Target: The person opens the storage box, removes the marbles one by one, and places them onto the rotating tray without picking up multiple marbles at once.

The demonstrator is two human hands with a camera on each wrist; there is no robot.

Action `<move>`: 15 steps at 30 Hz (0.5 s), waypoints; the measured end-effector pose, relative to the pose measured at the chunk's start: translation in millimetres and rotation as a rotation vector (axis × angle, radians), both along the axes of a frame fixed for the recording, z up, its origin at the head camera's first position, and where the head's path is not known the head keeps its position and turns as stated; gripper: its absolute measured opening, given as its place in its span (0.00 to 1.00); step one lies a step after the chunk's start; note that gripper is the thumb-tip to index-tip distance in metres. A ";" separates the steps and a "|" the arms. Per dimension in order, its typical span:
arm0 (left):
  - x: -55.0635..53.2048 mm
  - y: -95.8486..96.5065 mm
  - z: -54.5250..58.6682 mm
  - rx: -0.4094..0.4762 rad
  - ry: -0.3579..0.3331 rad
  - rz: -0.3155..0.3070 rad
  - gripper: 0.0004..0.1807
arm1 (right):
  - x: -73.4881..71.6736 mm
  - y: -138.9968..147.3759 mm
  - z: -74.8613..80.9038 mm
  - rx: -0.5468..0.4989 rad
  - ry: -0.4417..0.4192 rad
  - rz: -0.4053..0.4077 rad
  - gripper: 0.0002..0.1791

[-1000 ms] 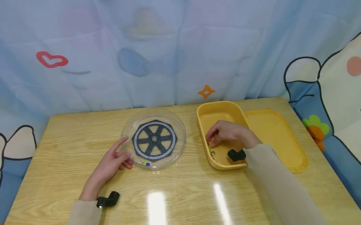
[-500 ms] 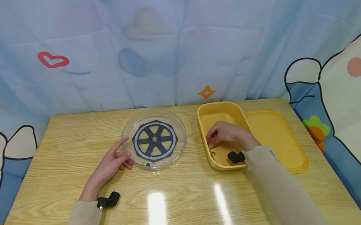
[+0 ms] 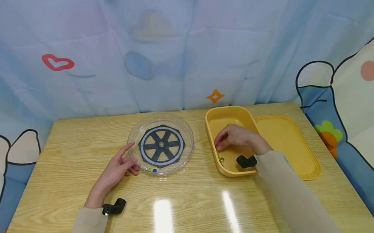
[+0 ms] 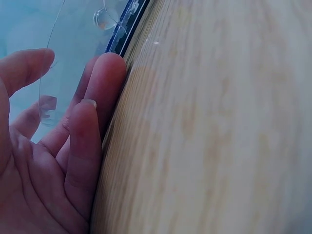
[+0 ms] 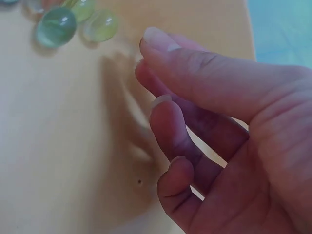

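In the head view my left hand touches the left rim of a round clear dish, index finger extended. The left wrist view shows the relaxed fingers against its clear wall. Inside the dish lies a dark ring-shaped piece with spokes. A blue marble rests near the dish's front rim beside a yellow-green one. My right hand reaches into a yellow box, fingers loosely bent by its left wall. A green marble and yellowish marbles lie just beyond the fingertips; none shows in the hand.
To the right of the box, partly behind the right forearm, lies a flat yellow lid. The wooden table ends at a printed curtain at the back and sides. Dark wrist cameras sit on both wrists.
Both hands keep nearly the same places. The right fingers shift slightly over the marbles by the box's left wall. The view drifts a little; the dish and box stay put.
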State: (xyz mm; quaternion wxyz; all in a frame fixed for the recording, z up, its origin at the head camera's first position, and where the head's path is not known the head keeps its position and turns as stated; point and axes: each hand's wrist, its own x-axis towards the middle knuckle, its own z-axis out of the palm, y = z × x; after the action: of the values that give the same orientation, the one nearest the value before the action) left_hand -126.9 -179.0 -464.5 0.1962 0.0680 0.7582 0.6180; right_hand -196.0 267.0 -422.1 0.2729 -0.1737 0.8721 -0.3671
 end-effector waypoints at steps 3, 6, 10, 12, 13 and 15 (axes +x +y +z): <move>-0.2 0.6 0.4 0.005 0.001 -0.001 0.35 | 0.3 1.3 2.7 -0.009 0.021 -0.028 0.10; -0.4 1.1 0.2 0.008 0.001 -0.001 0.35 | 1.2 1.6 7.3 -0.032 0.048 -0.057 0.09; -0.5 1.5 -0.1 0.004 0.001 0.002 0.35 | 4.2 0.9 17.0 -0.053 0.082 -0.099 0.07; -0.4 1.4 -0.1 -0.001 0.002 0.003 0.35 | 5.9 -0.6 21.1 -0.071 0.099 -0.122 0.07; -0.4 1.3 0.0 -0.002 0.003 0.004 0.35 | 6.8 -1.6 22.8 -0.077 0.109 -0.135 0.07; -0.4 1.3 0.1 -0.003 0.006 0.003 0.34 | 8.5 -4.4 25.9 -0.099 0.136 -0.156 0.07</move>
State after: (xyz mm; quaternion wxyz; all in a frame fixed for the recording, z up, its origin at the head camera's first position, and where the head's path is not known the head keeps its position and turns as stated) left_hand -127.3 -177.7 -464.5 0.1929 0.0683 0.7600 0.6169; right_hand -187.5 262.5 -396.2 0.1747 -0.1432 0.8804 -0.4170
